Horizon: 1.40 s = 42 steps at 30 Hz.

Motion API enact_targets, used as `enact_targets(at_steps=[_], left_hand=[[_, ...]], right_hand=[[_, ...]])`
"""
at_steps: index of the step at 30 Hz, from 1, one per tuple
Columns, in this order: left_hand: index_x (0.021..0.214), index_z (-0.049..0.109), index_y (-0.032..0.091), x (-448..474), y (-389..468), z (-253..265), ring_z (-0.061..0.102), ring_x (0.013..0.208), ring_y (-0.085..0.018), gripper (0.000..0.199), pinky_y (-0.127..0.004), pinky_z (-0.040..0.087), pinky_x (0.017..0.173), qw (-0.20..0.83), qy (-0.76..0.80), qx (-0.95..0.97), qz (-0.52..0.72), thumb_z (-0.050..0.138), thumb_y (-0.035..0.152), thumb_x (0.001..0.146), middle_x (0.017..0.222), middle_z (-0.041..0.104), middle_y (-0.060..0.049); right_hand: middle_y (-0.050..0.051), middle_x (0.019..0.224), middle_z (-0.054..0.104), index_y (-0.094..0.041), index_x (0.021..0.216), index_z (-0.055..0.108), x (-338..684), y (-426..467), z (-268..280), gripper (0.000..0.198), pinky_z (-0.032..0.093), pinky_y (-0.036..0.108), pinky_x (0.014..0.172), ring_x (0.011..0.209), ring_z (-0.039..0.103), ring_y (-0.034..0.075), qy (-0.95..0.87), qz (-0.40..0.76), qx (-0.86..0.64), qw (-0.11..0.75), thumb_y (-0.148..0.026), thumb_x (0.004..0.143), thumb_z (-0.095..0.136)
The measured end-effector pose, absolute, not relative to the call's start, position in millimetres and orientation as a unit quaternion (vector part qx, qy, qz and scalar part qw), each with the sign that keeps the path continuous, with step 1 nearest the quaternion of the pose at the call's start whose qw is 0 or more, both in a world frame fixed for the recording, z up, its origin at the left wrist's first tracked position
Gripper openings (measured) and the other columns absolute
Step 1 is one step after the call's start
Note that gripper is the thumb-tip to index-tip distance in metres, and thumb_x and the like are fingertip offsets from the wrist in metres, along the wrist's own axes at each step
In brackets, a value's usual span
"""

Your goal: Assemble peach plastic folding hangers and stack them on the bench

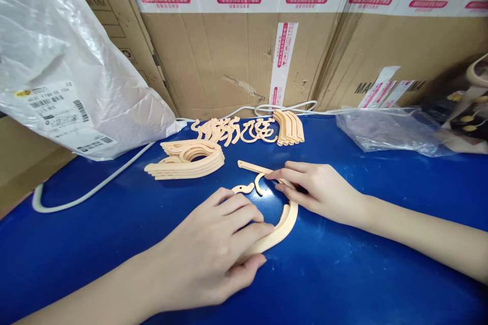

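Observation:
A beige plastic curved piece [284, 231], which looks like a folding hanger arm, is in front of me. My left hand [224, 244] grips its lower part between thumb and fingers. At its far end a straight beige bar [251, 166] runs up and left, partly under my right hand [308, 185]. The right fingers are closed together at a small C-shaped hook [259, 186], the index fingertip touching it. Another small wavy hook piece [244, 189] lies just beyond my left knuckles. Part of the curved piece is hidden under my left hand.
Behind are a stack of curved beige arms [186, 165], a row of beige hooks [219, 129] and several stacked arms [290, 129]. A white cable [95, 188] crosses the blue table [362, 274]. Cardboard boxes [229, 51], a white parcel [76, 71] and a clear bag [392, 129] border it.

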<state>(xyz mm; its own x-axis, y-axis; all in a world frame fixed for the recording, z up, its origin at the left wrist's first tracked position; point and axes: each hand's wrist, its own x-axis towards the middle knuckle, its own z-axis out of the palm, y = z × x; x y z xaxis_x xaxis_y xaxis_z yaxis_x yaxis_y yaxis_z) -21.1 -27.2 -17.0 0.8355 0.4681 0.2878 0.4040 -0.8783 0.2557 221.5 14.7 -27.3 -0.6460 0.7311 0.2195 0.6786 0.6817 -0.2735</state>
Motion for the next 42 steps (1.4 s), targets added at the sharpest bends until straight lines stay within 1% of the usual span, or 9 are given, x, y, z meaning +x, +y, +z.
enact_targets(at_steps=[7, 11, 14, 20, 23, 27, 34, 39, 42], left_hand=[[0.109, 0.059, 0.019, -19.8, -26.6, -13.2, 0.051, 0.091, -0.016, 0.021, -0.031, 0.035, 0.082, 0.147, 0.231, 0.95, 0.154, 0.049, 0.015, 0.091, 0.101, 0.061, -0.001], [0.106, 0.06, 0.019, -18.9, -28.5, -12.2, 0.052, 0.093, -0.015, 0.021, -0.03, 0.037, 0.087, 0.158, 0.232, 0.946, 0.162, 0.049, 0.012, 0.09, 0.1, 0.061, -0.001], [0.105, 0.06, 0.019, -18.5, -29.2, -11.9, 0.054, 0.094, -0.016, 0.021, -0.031, 0.04, 0.089, 0.154, 0.236, 0.946, 0.16, 0.049, 0.012, 0.089, 0.1, 0.062, -0.002], [0.113, 0.059, 0.019, -18.5, -28.2, -12.6, 0.045, 0.126, -0.019, 0.026, -0.037, 0.036, 0.106, 0.124, 0.219, 0.956, 0.153, 0.044, 0.012, 0.092, 0.127, 0.058, -0.008], [0.118, 0.056, 0.018, -18.3, -26.7, -13.9, 0.043, 0.13, -0.019, 0.032, -0.039, 0.034, 0.109, 0.123, 0.199, 0.963, 0.137, 0.043, 0.008, 0.09, 0.128, 0.059, -0.007], [0.121, 0.055, 0.018, -17.8, -25.3, -16.4, 0.047, 0.125, -0.018, 0.041, -0.039, 0.032, 0.11, 0.122, 0.184, 0.966, 0.134, 0.041, 0.001, 0.087, 0.126, 0.061, -0.004], [0.125, 0.053, 0.02, -19.1, -28.0, -23.7, 0.051, 0.118, -0.016, 0.047, -0.032, 0.04, 0.097, 0.077, 0.182, 0.969, 0.148, 0.041, -0.003, 0.085, 0.123, 0.064, -0.002], [0.123, 0.054, 0.018, -19.5, -32.2, -25.8, 0.053, 0.106, -0.016, 0.038, -0.033, 0.038, 0.095, 0.048, 0.166, 0.972, 0.157, 0.035, 0.002, 0.094, 0.12, 0.065, 0.0], [0.116, 0.058, 0.016, -17.9, -34.1, -24.9, 0.052, 0.101, -0.016, 0.029, -0.03, 0.04, 0.086, 0.044, 0.151, 0.973, 0.17, 0.035, 0.009, 0.099, 0.117, 0.066, 0.001]], right_hand=[[-0.001, 0.072, 0.059, -0.018, 0.124, 0.051, 221.8, 13.7, -26.9, 0.033, 0.043, 0.023, 0.059, 0.062, 0.056, 0.013, -0.9, 0.086, -0.388, 0.178, -0.031, 0.094, 0.046], [0.001, 0.073, 0.06, -0.017, 0.123, 0.052, 221.6, 14.2, -27.1, 0.039, 0.042, 0.024, 0.057, 0.062, 0.057, 0.014, -0.9, 0.074, -0.392, 0.173, -0.042, 0.094, 0.047], [0.001, 0.076, 0.062, -0.016, 0.119, 0.055, 221.7, 14.2, -26.7, 0.036, 0.043, 0.024, 0.059, 0.064, 0.059, 0.014, -0.901, 0.078, -0.389, 0.173, -0.042, 0.094, 0.048], [0.005, 0.089, 0.067, -0.016, 0.105, 0.061, 222.6, 14.7, -23.7, 0.029, 0.045, 0.024, 0.068, 0.077, 0.062, 0.014, -0.925, 0.109, -0.321, 0.172, -0.035, 0.098, 0.04], [0.005, 0.087, 0.067, -0.015, 0.102, 0.061, 223.5, 14.8, -22.6, 0.031, 0.044, 0.024, 0.068, 0.075, 0.062, 0.013, -0.935, 0.137, -0.286, 0.16, -0.034, 0.099, 0.036], [0.005, 0.083, 0.067, -0.015, 0.103, 0.061, 224.9, 14.4, -22.3, 0.035, 0.044, 0.024, 0.066, 0.073, 0.062, 0.013, -0.93, 0.147, -0.293, 0.167, -0.035, 0.1, 0.033], [0.004, 0.085, 0.068, -0.017, 0.103, 0.062, 222.0, 14.0, -23.5, 0.032, 0.045, 0.024, 0.065, 0.073, 0.063, 0.013, -0.925, 0.139, -0.308, 0.174, -0.035, 0.099, 0.036], [0.003, 0.089, 0.071, -0.019, 0.108, 0.061, 214.7, 13.4, -25.7, 0.026, 0.046, 0.022, 0.064, 0.074, 0.066, 0.012, -0.911, 0.129, -0.342, 0.189, -0.03, 0.098, 0.04], [0.002, 0.092, 0.071, -0.02, 0.11, 0.06, 207.2, 16.8, -22.1, 0.024, 0.046, 0.022, 0.063, 0.074, 0.067, 0.013, -0.907, 0.124, -0.361, 0.177, -0.028, 0.097, 0.042]])
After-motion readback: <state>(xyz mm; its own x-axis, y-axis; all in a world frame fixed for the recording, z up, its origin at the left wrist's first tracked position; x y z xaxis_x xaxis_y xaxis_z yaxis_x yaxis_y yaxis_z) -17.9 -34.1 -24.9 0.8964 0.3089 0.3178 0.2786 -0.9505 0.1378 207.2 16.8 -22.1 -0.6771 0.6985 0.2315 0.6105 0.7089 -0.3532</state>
